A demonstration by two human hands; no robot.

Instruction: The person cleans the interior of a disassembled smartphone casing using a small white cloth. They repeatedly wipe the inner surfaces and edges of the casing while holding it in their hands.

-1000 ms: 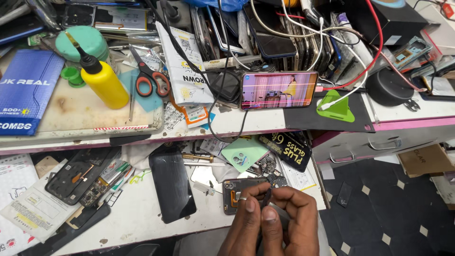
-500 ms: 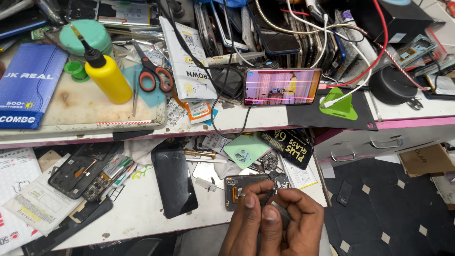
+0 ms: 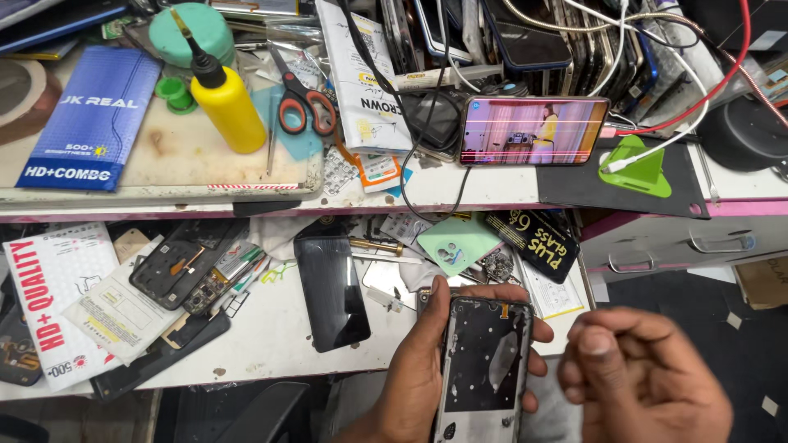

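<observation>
My left hand [image 3: 427, 369] grips an opened phone frame [image 3: 484, 365], held upright with its dark bare inside facing me. My right hand [image 3: 644, 377] hovers just right of the frame with fingers curled loosely; I cannot tell whether anything small sits between them. Both hands are at the front edge of the lower white bench [image 3: 271, 344]. A detached black screen panel [image 3: 331, 291] lies flat on the bench to the left of my left hand.
A lit phone [image 3: 533, 131] lies sideways on the upper shelf with cables plugged in. A yellow squeeze bottle [image 3: 226, 102], orange-handled scissors [image 3: 300, 98], a blue box [image 3: 90, 123], stripped phone parts [image 3: 185, 267] and a green phone case [image 3: 450, 244] crowd the benches.
The phone frame has turned from lying across to upright in my left hand. My right hand has come off it and moved right. The camera has drawn closer.
</observation>
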